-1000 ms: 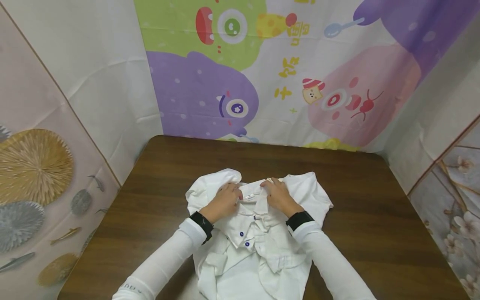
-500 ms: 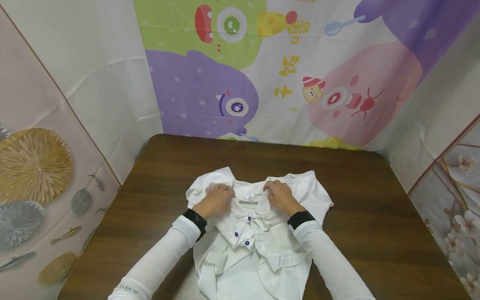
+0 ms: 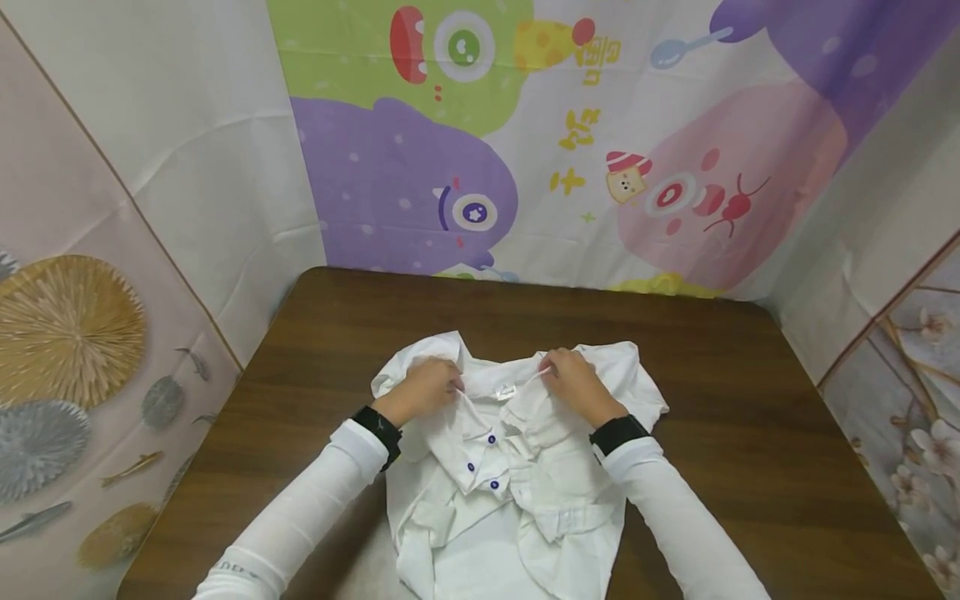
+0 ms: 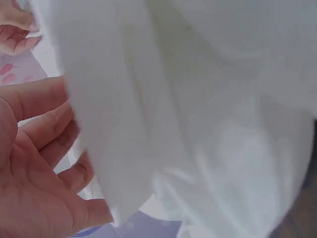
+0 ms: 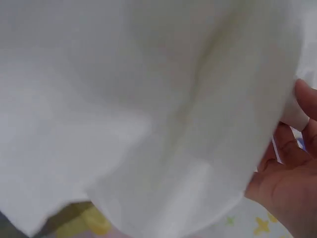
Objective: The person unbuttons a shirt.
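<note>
A white button-up shirt (image 3: 555, 467) lies rumpled at the near middle of the table, its neck toward the far side. Dark blue buttons (image 3: 492, 439) show on its front, and a small label (image 3: 506, 392) sits inside the neck. My left hand (image 3: 425, 386) pinches the left side of the collar; in the left wrist view its fingers (image 4: 49, 126) reach behind the cloth edge. The right side of the collar is pinched by my right hand (image 3: 577, 383). White cloth fills most of the right wrist view, with the right thumb (image 5: 307, 99) at its edge.
Under the shirt is a dark brown wooden table (image 3: 712, 367) with rounded far corners. A cartoon-print curtain (image 3: 420, 175) hangs behind it. Patterned cloth panels (image 3: 82, 333) stand on both sides. Black bands (image 3: 377, 433) circle both wrists.
Both hands have moved apart, the left one further left and the right one slightly right. The collar is spread wider, and more of the neck opening shows.
</note>
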The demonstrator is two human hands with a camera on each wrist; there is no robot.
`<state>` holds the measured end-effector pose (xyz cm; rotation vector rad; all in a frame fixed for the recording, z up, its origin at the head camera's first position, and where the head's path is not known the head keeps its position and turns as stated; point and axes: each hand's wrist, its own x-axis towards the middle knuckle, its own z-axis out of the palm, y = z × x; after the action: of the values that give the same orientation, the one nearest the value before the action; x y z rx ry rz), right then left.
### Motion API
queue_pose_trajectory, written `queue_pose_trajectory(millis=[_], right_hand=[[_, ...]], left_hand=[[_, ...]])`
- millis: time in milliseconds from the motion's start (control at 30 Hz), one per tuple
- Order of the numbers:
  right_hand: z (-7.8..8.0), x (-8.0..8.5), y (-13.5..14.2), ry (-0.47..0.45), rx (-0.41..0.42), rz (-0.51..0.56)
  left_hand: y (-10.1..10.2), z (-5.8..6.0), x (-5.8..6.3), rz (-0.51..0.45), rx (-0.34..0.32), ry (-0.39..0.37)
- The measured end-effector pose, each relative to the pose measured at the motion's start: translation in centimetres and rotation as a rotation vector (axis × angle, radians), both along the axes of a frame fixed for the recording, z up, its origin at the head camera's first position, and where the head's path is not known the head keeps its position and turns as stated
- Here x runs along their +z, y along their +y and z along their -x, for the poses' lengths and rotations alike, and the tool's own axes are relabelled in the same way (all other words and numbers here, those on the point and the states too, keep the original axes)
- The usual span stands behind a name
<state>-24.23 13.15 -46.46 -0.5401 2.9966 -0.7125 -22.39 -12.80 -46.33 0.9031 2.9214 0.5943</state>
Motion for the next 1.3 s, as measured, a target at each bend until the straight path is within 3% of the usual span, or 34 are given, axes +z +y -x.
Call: queue_pose_trajectory(millis=[233,367,533,633,767,933,1100,1300], right_hand=[[0.0,3.6,0.4,0.076,0.016,-0.003],[0.0,5.1,0.7,0.121,0.06,0.011],[0.0,6.2,1.1,0.196,0.128,-0.016],[-0.1,6.7,1.3,0.242,0.142,-0.044],[-0.2,7.3,1.4,0.273,0.106,-0.068],[0.3,7.7,1.3,0.26,0.041,-0.065],[1.0,7.5,1.2,0.338,-0.014,-0.075],[2.1,7.7,1.1,0.411,-0.039,-0.148]], left_hand=[[-0.1,1.1,0.6,-0.033,-0.173,0.024],[-0.1,1.8,0.7,-0.057,-0.267,-0.044],[0.0,2.6,1.0,-0.088,-0.309,-0.159],[0.0,3.1,1.7,-0.087,-0.269,-0.186],[-0.1,3.9,3.2,-0.039,-0.173,-0.156],[0.0,4.6,5.7,0.093,-0.075,-0.03],[0.4,5.7,7.7,0.205,0.016,0.101],[0.8,7.3,9.1,0.287,0.079,0.152]])
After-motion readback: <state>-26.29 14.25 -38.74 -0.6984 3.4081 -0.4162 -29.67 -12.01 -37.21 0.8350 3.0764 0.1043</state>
